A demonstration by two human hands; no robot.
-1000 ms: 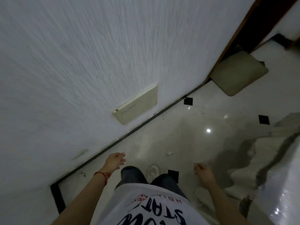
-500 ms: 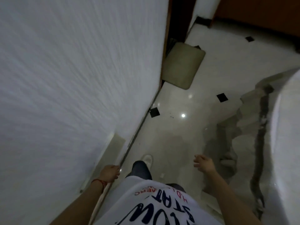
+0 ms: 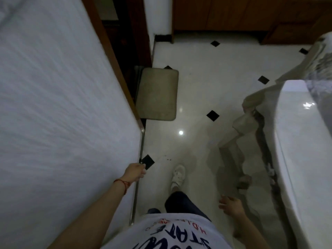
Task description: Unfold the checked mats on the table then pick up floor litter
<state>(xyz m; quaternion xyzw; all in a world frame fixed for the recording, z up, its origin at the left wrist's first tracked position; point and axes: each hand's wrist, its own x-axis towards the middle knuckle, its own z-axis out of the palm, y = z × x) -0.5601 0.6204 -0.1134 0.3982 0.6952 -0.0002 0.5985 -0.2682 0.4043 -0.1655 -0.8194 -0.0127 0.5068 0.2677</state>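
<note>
The person stands on a glossy white tiled floor (image 3: pixel 197 83) set with small black diamond insets, one white shoe (image 3: pixel 178 175) forward at 6 o'clock. The left hand (image 3: pixel 135 171), a red thread at its wrist, hangs at 7 o'clock beside a rough-textured white wall (image 3: pixel 62 105); its fingers are loosely curled and grip nothing that can be seen. The right hand (image 3: pixel 230 206), at 5 o'clock, is relaxed and half spread, holding nothing. A few dark specks (image 3: pixel 168 159) of what may be litter lie on the tile just ahead of the shoe, near the wall's metal edge strip. At 12 o'clock a soft, rounded-corner beige mat (image 3: pixel 157 93) lies flat beside a dark wooden door frame (image 3: pixel 111 51). At 3 o'clock a smooth, shiny white surface (image 3: pixel 301 141) curves down the right side, with carved pale legs below it. The checked mats are not in view.
</note>
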